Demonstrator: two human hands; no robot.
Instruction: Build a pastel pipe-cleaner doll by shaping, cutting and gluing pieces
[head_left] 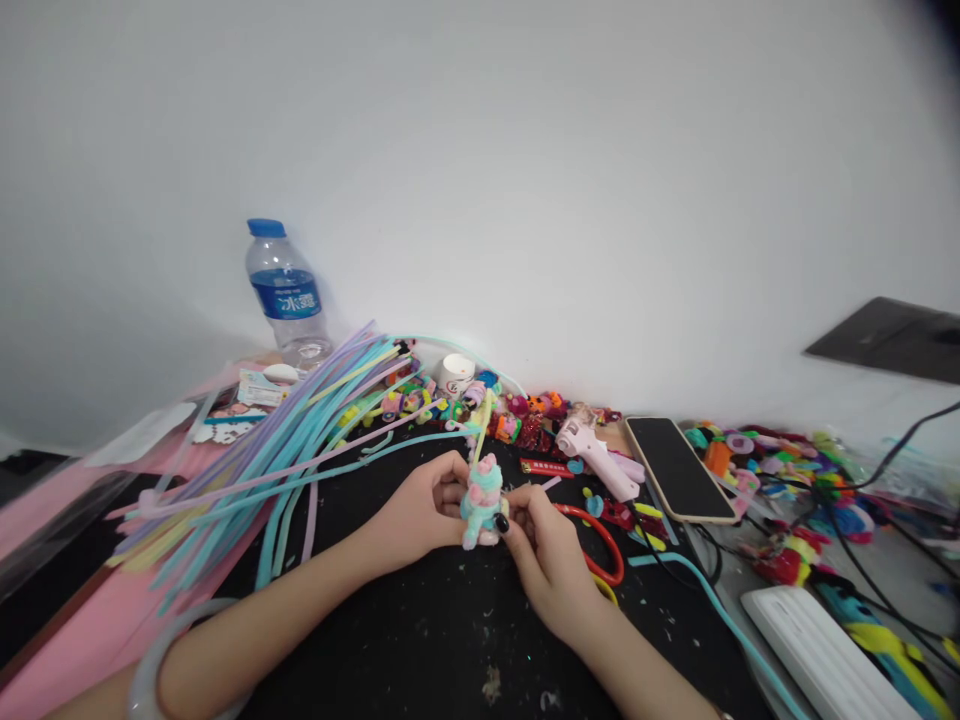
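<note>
Between my two hands, above the black work surface, a small pipe-cleaner doll (484,495) in mint, pink and white is held upright. My left hand (427,505) pinches its left side with thumb and fingers. On the other side, my right hand (544,560) grips the doll's lower right edge, its dark-nailed thumb in front. A pale yellow pipe cleaner (482,428) rises just behind the doll's head; whether it is joined to the doll I cannot tell. Red-handled scissors (606,545) lie beside my right hand, partly hidden by it.
Long pastel pipe cleaners (300,440) pile up at left, near a water bottle (289,300). Behind my hands are a paper cup (455,374), small colourful figures (525,425) and a pink glue gun (598,455). A phone (679,470), cables and a white power bank (821,650) lie right.
</note>
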